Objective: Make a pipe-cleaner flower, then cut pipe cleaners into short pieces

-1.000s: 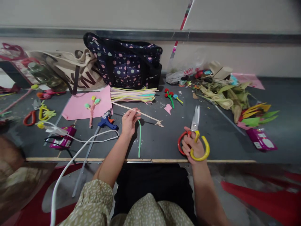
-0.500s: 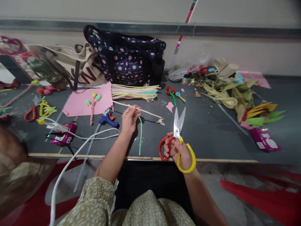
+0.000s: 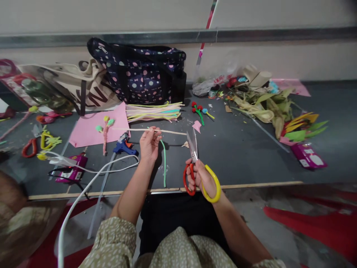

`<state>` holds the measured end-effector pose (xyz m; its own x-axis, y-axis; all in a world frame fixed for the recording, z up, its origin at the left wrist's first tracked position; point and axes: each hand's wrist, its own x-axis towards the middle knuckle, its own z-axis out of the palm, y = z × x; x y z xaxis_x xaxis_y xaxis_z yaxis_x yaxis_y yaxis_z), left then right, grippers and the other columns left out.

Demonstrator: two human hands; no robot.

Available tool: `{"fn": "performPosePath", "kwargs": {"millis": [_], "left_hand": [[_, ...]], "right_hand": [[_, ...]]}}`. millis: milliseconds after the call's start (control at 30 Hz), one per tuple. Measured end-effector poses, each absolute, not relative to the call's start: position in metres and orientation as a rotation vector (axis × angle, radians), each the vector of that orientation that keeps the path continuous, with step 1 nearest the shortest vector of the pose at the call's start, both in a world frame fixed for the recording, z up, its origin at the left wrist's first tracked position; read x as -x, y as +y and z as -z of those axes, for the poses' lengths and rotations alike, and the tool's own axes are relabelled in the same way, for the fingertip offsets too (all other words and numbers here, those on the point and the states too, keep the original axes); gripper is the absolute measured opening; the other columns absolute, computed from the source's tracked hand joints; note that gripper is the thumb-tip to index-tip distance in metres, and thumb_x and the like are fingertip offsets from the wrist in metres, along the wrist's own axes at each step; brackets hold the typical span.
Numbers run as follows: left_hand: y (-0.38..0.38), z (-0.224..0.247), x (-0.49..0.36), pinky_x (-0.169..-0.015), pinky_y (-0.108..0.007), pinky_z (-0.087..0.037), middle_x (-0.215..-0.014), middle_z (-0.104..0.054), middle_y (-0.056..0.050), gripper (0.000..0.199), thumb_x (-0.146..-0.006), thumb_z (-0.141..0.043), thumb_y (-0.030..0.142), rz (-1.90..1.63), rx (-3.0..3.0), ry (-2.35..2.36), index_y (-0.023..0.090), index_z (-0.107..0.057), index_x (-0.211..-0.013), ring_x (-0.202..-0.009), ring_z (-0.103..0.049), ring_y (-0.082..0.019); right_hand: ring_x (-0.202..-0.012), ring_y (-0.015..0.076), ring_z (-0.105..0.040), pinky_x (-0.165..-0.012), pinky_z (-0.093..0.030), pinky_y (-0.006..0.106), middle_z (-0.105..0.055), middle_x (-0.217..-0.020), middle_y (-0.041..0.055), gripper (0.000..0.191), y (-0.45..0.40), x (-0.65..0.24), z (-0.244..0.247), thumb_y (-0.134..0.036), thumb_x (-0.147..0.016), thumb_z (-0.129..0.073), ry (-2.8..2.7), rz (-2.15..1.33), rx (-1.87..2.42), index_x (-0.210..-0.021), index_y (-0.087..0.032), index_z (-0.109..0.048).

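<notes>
My left hand [image 3: 150, 143] pinches a pale pink pipe cleaner [image 3: 174, 131], which stretches out level to both sides of the fingers. A green pipe cleaner [image 3: 164, 163] also passes at that hand and hangs down toward the table edge; whether the fingers grip it too I cannot tell. In my right hand [image 3: 202, 178] are scissors [image 3: 193, 150] with one red and one yellow handle. Their blades point away from me, slightly apart, with the tips by the pink pipe cleaner's right end. Whether the blades touch it is unclear.
Behind lie a bundle of pipe cleaners [image 3: 153, 112] and pink paper [image 3: 79, 130] with a pipe-cleaner flower [image 3: 105, 136]. A blue glue gun [image 3: 124, 146] and white cable [image 3: 92, 172] are left. Dried husks [image 3: 264, 104] lie right; a dark dotted bag [image 3: 142, 74] stands at the back.
The scissors have moved left, up to the pink pipe cleaner's end, and their blades have closed somewhat. The pipe cleaner has turned from slanting to nearly level. The whole view has shifted slightly.
</notes>
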<state>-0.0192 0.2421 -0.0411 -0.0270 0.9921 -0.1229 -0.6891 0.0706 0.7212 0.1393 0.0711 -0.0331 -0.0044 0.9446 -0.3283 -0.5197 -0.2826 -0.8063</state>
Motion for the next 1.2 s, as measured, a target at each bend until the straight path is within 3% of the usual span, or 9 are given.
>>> {"fn": "performPosePath", "kwargs": {"millis": [800, 1200], "left_hand": [[0.234, 0.032, 0.014, -0.056, -0.015, -0.055, -0.081, -0.076, -0.005, 0.029, -0.065, -0.084, 0.035, -1.465, -0.712, 0.757, 0.016, -0.071, -0.083, -0.064, -0.07, -0.01], [0.233, 0.032, 0.011, -0.052, -0.014, -0.055, -0.076, -0.075, -0.004, 0.027, -0.065, -0.085, 0.032, -1.448, -0.781, 0.736, 0.015, -0.072, -0.081, -0.061, -0.07, -0.01]], "right_hand": [[-0.043, 0.0069, -0.043, -0.036, -0.04, 0.022, -0.053, -0.074, -0.0055, 0.04, 0.08, -0.137, 0.03, -0.063, -0.088, -0.052, -0.595, -1.57, 1.092, -0.099, -0.025, -0.05], [-0.038, 0.0071, -0.043, -0.034, -0.04, 0.02, -0.051, -0.063, -0.0078, 0.044, 0.081, -0.135, 0.029, -0.067, -0.088, -0.049, -0.561, -1.601, 1.095, -0.1, -0.025, -0.05]]}}
